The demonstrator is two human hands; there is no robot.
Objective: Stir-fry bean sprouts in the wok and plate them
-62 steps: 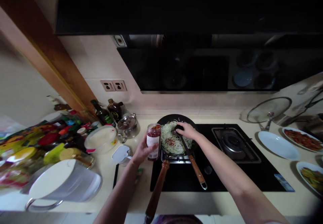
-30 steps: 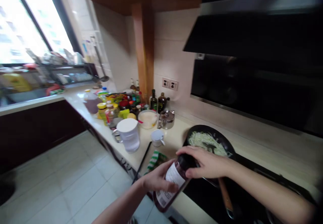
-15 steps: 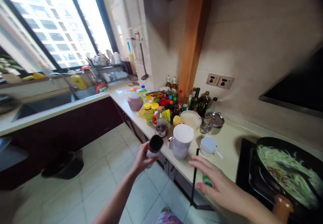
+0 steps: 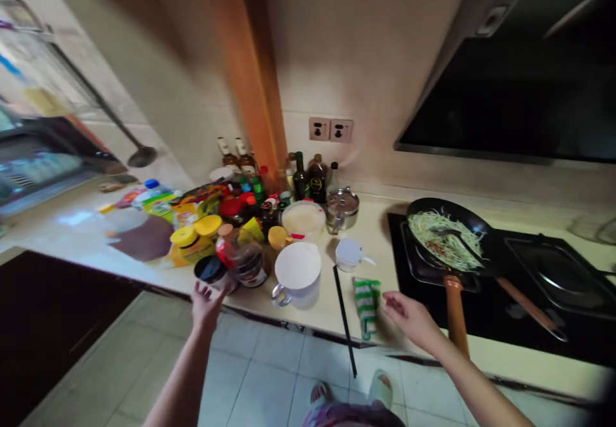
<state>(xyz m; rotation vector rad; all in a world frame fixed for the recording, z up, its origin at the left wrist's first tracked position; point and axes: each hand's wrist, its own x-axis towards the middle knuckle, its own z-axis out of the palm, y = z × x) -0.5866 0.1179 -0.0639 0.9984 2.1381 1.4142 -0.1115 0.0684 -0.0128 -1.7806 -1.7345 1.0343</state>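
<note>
Had left hand [image 4: 206, 308] spread-fingered at black-lidded jar [image 4: 213, 273], near left; right hand [image 4: 410, 319] half-curled, just right of green-striped bundle [image 4: 366, 305].

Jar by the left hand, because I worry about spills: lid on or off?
On: the jar shows a black lid over its top. How tight, I cannot tell.

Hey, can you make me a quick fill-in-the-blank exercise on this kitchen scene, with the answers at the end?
1. The left hand is at the jar with the ____ lid.
2. The ____ hand is the one nearer the wok.
3. The wok stands on the black ____.
4. Resting in the wok, across the shredded food, is a ____.

Missing words: black; right; stove; spatula.
</note>
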